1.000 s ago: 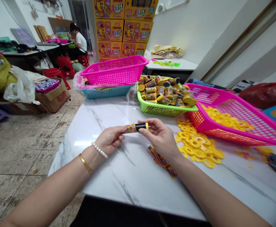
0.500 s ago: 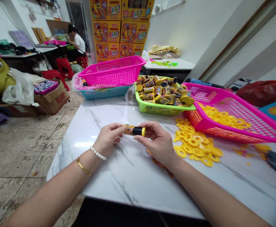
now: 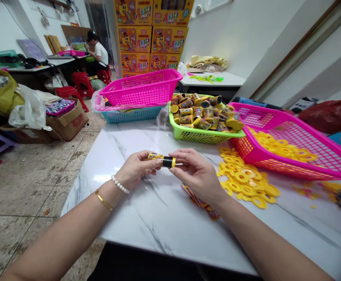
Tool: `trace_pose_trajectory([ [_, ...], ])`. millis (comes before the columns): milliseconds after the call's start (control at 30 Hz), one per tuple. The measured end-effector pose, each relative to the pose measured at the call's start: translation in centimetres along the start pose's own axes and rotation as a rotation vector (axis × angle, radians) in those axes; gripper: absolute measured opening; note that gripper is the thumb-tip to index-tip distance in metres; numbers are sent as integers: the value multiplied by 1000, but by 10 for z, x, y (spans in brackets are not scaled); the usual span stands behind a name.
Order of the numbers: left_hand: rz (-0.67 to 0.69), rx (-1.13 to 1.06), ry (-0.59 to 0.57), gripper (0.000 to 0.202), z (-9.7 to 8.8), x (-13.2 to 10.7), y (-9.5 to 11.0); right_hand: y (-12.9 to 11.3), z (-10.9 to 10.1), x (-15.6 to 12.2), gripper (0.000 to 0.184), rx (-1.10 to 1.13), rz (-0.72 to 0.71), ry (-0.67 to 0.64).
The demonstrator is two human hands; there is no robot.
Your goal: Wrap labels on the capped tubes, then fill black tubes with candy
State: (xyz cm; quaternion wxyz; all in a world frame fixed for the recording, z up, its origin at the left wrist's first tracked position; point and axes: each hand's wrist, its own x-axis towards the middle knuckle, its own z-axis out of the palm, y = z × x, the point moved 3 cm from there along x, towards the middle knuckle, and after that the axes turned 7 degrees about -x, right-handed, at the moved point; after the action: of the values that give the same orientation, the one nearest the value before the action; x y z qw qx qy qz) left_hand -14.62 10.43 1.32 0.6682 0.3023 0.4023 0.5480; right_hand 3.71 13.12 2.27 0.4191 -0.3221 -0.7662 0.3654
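Observation:
Above the marbled table (image 3: 129, 218), a small cylinder (image 3: 168, 162) lies sideways between my two hands. It has a printed yellow wrap at the left, a black middle and a yellow right end. My left hand (image 3: 139, 168) is closed on the wrapped part, with thumb and fingers pinching it. Around the yellow end curve the thumb and fingers of my right hand (image 3: 198, 171), its fingertips at the rim. Beneath my right wrist lie several flat printed pieces (image 3: 199, 201), partly hidden. Just right of that hand spreads a pile of yellow rings (image 3: 246, 181).
A green basket (image 3: 205, 136) full of similar printed cylinders stands ahead. To its right is a pink basket (image 3: 331, 146) with yellow rings; at left, a pink basket (image 3: 143, 91) rests on a blue one (image 3: 135, 116). Printed cartons (image 3: 135, 39) are stacked behind. A person (image 3: 100, 52) sits far left.
The cylinder has shifted slightly left in my hands, showing more of its wrap. My right fingertips have slid from the black part toward the yellow end. The view has turned slightly left.

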Motion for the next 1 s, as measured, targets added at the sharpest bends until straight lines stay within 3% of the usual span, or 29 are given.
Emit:
trace_pose_trajectory([
  [200,56,162,-106,39,5,-2,0,-10,2,-3,44,-212,-160,47],
  [267,46,169,-145,39,7,-4,2,-15,2,-4,38,-280,-226,75],
  [367,-43,104,-179,44,6,-6,3,-23,1,-5,25,-385,-399,122],
  [467,-184,36,-140,59,1,-5,2,-23,-3,-4,25,-479,-518,174],
  [533,-210,44,-120,59,-2,-3,0,-21,-6,-4,27,-514,-553,187],
  [633,-132,94,-124,44,-4,0,-2,-18,-7,-5,28,-514,-526,190],
  [867,106,254,-179,33,7,-4,6,-13,0,-8,16,-203,-96,144],
  [1000,53,326,-215,41,7,-7,9,-16,4,-6,15,-238,-185,124],
])
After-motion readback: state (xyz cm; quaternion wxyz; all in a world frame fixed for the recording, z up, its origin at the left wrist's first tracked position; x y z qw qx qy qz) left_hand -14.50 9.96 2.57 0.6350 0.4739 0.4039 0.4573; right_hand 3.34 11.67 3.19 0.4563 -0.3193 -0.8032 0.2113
